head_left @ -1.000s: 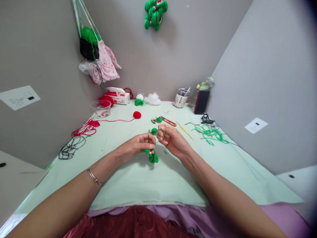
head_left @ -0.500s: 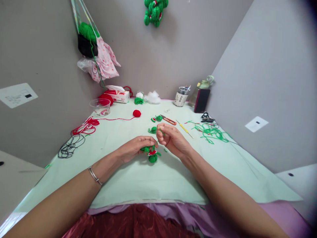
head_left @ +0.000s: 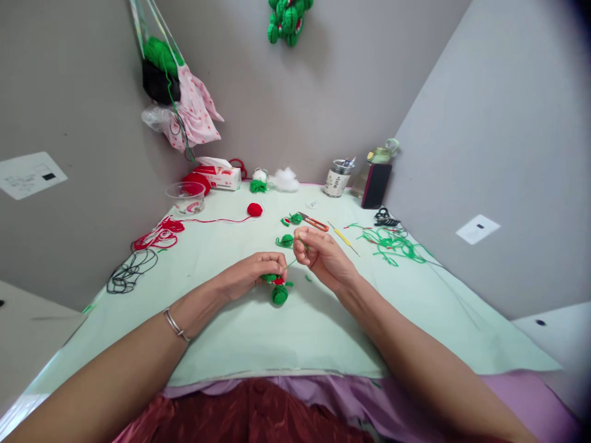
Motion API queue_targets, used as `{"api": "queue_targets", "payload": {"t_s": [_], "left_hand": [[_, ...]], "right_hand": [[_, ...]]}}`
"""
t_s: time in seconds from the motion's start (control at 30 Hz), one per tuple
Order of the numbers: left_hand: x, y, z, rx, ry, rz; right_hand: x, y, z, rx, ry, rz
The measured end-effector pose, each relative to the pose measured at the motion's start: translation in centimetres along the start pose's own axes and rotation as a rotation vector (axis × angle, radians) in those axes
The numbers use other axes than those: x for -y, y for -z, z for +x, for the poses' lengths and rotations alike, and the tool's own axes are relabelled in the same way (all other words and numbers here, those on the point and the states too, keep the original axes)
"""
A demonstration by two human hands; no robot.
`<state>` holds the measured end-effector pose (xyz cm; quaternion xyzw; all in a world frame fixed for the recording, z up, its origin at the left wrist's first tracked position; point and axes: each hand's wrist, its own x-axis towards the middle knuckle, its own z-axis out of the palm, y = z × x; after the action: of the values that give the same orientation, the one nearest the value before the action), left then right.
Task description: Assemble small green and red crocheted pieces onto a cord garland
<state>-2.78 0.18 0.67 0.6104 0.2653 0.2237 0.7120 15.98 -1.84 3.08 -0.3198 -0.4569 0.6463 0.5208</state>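
My left hand (head_left: 258, 271) is closed on a small green and red crocheted piece (head_left: 279, 294), whose round green end hangs below the fingers. A thin green strand (head_left: 290, 263) runs taut from that piece to my right hand (head_left: 316, 251). The fingertips of my right hand are pinched on this yarn; a needle, if there is one, is too small to make out. Just beyond my right fingertips lies another green crocheted piece (head_left: 285, 240), and a green and red one (head_left: 292, 219) lies farther back.
Orange-handled snips (head_left: 314, 222) and a yellow crochet hook (head_left: 342, 237) lie behind my right hand. Green yarn scraps (head_left: 399, 246) spread at the right. Red yarn (head_left: 161, 234), black yarn (head_left: 132, 271) and a clear tub (head_left: 186, 200) are at the left. A phone (head_left: 376, 186) leans by a bottle.
My left hand and the crocheted piece have shifted slightly left, away from my right hand. More of the green strand now shows, stretched between the hands.
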Motion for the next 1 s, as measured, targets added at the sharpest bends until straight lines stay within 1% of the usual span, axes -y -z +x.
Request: {"api": "queue_targets", "payload": {"t_s": [0.07, 0.13, 0.23, 0.3, 0.37, 0.43, 0.57, 0.8, 0.87, 1.0], "left_hand": [[0.0, 0.0, 0.0, 0.005, 0.005, -0.009], [-0.1, -0.1, -0.1, 0.005, 0.005, -0.049], [-0.4, 0.1, -0.3, 0.036, -0.029, -0.102], [-0.7, 0.2, -0.5, 0.074, -0.046, -0.092], [-1.0, 0.2, -0.7, 0.086, -0.046, -0.047], [-1.2, 0.2, -0.8, 0.055, -0.043, -0.021], [-1.1, 0.2, -0.6, -0.005, -0.04, -0.076], [-0.5, 0.5, -0.1, -0.164, -0.149, -0.097], [-0.6, 0.5, -0.2, -0.177, -0.157, -0.095], [-0.8, 0.4, -0.2, -0.15, -0.151, -0.154]], "right_hand": [[0.1, 0.1, 0.1, -0.017, -0.003, 0.022], [0.3, 0.3, 0.2, -0.061, -0.003, 0.056], [0.5, 0.7, 0.3, -0.13, -0.006, 0.099], [0.6, 1.0, 0.3, -0.139, -0.022, 0.11], [0.6, 1.1, 0.3, -0.138, -0.03, 0.12], [0.7, 1.2, 0.4, -0.149, -0.029, 0.14], [0.8, 1.1, 0.5, -0.183, -0.015, 0.187], [0.6, 0.8, 0.4, -0.162, 0.007, 0.157], [0.5, 0.9, 0.4, -0.17, 0.01, 0.145], [0.6, 1.0, 0.3, -0.147, 0.007, 0.147]]}}
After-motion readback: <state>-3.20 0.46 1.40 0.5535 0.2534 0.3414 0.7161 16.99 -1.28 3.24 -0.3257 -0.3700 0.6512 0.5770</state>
